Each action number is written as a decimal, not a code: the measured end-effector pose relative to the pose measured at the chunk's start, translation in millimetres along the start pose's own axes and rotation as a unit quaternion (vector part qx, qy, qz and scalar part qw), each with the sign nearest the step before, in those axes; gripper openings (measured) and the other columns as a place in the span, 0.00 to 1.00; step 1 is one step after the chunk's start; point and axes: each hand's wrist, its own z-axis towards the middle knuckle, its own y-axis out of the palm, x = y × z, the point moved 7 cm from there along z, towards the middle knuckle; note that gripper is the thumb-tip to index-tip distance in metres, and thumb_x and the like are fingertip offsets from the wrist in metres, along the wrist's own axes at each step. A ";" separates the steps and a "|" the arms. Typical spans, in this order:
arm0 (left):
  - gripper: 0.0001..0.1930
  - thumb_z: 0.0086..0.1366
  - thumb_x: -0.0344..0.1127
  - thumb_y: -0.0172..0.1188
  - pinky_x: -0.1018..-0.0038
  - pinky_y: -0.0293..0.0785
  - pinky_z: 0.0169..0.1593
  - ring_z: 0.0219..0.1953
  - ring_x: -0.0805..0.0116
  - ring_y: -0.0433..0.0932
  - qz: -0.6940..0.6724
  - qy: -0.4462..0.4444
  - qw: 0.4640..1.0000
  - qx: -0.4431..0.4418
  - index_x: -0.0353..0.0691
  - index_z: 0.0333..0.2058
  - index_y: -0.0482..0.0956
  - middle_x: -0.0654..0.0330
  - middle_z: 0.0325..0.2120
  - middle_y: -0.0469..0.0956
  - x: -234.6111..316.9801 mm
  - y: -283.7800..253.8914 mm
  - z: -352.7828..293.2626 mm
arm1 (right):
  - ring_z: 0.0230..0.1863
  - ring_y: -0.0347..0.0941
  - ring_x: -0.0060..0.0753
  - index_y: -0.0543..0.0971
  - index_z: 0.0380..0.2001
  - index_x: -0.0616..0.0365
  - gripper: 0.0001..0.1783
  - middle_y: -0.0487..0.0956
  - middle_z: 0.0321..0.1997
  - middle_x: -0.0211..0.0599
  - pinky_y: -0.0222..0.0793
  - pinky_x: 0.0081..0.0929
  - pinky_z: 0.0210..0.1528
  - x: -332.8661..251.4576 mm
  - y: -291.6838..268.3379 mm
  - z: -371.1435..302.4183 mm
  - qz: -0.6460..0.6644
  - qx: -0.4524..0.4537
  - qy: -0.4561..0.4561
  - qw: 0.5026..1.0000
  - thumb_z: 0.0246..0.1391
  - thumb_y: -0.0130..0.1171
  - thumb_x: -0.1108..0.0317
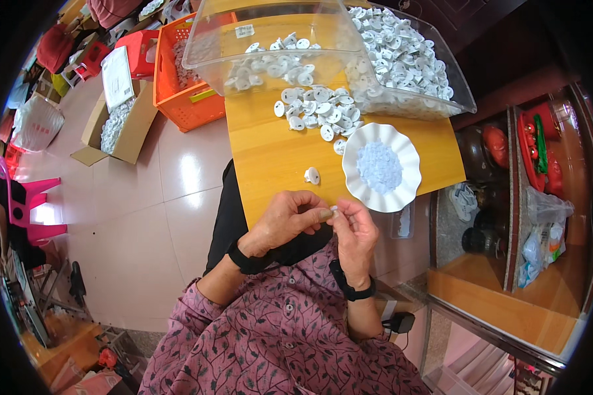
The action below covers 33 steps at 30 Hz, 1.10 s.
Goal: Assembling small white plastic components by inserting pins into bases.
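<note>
My left hand (287, 218) and my right hand (355, 236) meet at the near edge of the yellow wooden table (257, 151). Between the fingertips of my right hand is a small white piece (334, 209), too small to name. The left thumb and fingers are pinched against the same spot, and what they hold is hidden. Just beyond the hands lies a single round white plastic part (311, 176). To its right stands a white scalloped dish (412, 161) with a heap of tiny pale-blue pieces (379, 166). Farther back, loose round white parts (323, 108) are heaped.
Clear plastic bins (464, 102) of white parts stand at the table's back. An orange crate (191, 108) and an open cardboard box (141, 125) sit on the floor to the left. At right is a shelf unit (510, 263); a pink stool (36, 204) stands far left.
</note>
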 end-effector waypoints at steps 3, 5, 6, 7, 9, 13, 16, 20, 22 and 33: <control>0.13 0.67 0.38 0.63 0.81 0.78 0.35 0.29 0.79 0.77 -0.004 -0.009 1.000 0.011 0.33 0.42 0.80 0.64 0.30 0.80 -12.4 -3.3 2.4 | 0.33 0.74 0.17 0.79 0.43 0.65 0.09 0.79 0.36 0.30 0.73 0.18 0.37 2.5 1.2 -1.2 -0.052 0.007 -0.074 0.996 0.58 0.59 0.79; 0.12 0.67 0.38 0.63 0.81 0.78 0.34 0.29 0.79 0.78 -0.014 -0.009 1.000 0.014 0.33 0.41 0.80 0.64 0.29 0.80 -17.1 -5.4 3.3 | 0.32 0.75 0.18 0.80 0.40 0.62 0.08 0.79 0.35 0.31 0.73 0.18 0.34 -6.6 5.5 -3.0 -0.129 0.017 -0.124 0.984 0.56 0.61 0.80; 0.12 0.68 0.38 0.63 0.81 0.79 0.33 0.29 0.79 0.78 -0.024 -0.009 1.000 0.015 0.33 0.41 0.80 0.64 0.29 0.80 -18.3 -6.0 3.8 | 0.32 0.75 0.18 0.80 0.40 0.62 0.08 0.79 0.35 0.31 0.73 0.18 0.34 -7.5 7.1 -3.0 -0.129 0.017 -0.124 0.984 0.56 0.61 0.80; 0.12 0.68 0.38 0.63 0.81 0.79 0.33 0.29 0.79 0.78 -0.024 -0.010 1.000 0.015 0.33 0.41 0.80 0.64 0.29 0.80 -19.2 -6.6 4.2 | 0.31 0.75 0.19 0.81 0.40 0.62 0.09 0.79 0.35 0.32 0.72 0.19 0.33 -11.2 8.4 -3.6 -0.149 0.025 -0.143 0.978 0.55 0.62 0.80; 0.12 0.68 0.37 0.63 0.81 0.79 0.33 0.28 0.79 0.78 -0.060 -0.025 0.998 0.012 0.33 0.41 0.79 0.64 0.29 0.79 -22.3 -7.3 4.3 | 0.31 0.75 0.21 0.81 0.40 0.61 0.09 0.79 0.35 0.34 0.72 0.20 0.32 -15.8 9.6 -3.9 -0.169 0.031 -0.161 0.972 0.55 0.62 0.80; 0.11 0.68 0.37 0.62 0.82 0.78 0.32 0.27 0.79 0.77 -0.078 -0.024 0.997 0.000 0.34 0.40 0.78 0.65 0.28 0.79 -20.0 -7.2 3.6 | 0.30 0.76 0.24 0.81 0.40 0.61 0.09 0.80 0.35 0.35 0.72 0.20 0.31 -19.2 12.2 -2.9 -0.191 0.025 -0.182 0.964 0.55 0.62 0.80; 0.10 0.69 0.37 0.60 0.83 0.77 0.31 0.27 0.80 0.77 -0.098 -0.020 0.995 -0.014 0.35 0.39 0.76 0.65 0.28 0.78 -22.5 -7.8 4.0 | 0.30 0.76 0.25 0.81 0.41 0.62 0.09 0.80 0.35 0.36 0.72 0.21 0.31 -20.3 13.7 -1.4 -0.186 0.008 -0.184 0.965 0.56 0.61 0.80; 0.10 0.71 0.38 0.58 0.83 0.77 0.31 0.27 0.80 0.77 -0.074 -0.014 0.997 -0.032 0.36 0.38 0.75 0.66 0.27 0.78 -22.9 -6.4 4.5 | 0.32 0.78 0.26 0.80 0.43 0.65 0.09 0.80 0.36 0.39 0.73 0.22 0.33 -18.2 15.6 0.6 -0.169 -0.025 -0.178 0.969 0.59 0.59 0.79; 0.10 0.71 0.38 0.58 0.82 0.77 0.31 0.27 0.81 0.76 -0.061 -0.014 0.997 -0.033 0.36 0.37 0.75 0.66 0.27 0.77 -21.0 -5.2 3.5 | 0.31 0.78 0.26 0.80 0.43 0.66 0.09 0.79 0.36 0.40 0.73 0.22 0.33 -17.0 15.3 1.7 -0.171 -0.037 -0.155 0.972 0.60 0.58 0.78; 0.05 0.67 0.29 0.57 0.76 0.75 0.28 0.23 0.73 0.77 0.215 0.079 0.973 0.020 0.32 0.36 0.75 0.60 0.23 0.77 -6.0 -10.2 2.4 | 0.26 0.76 0.22 0.78 0.37 0.65 0.05 0.79 0.30 0.36 0.71 0.20 0.29 2.7 12.2 8.0 -0.148 -0.093 -0.057 0.983 0.60 0.60 0.74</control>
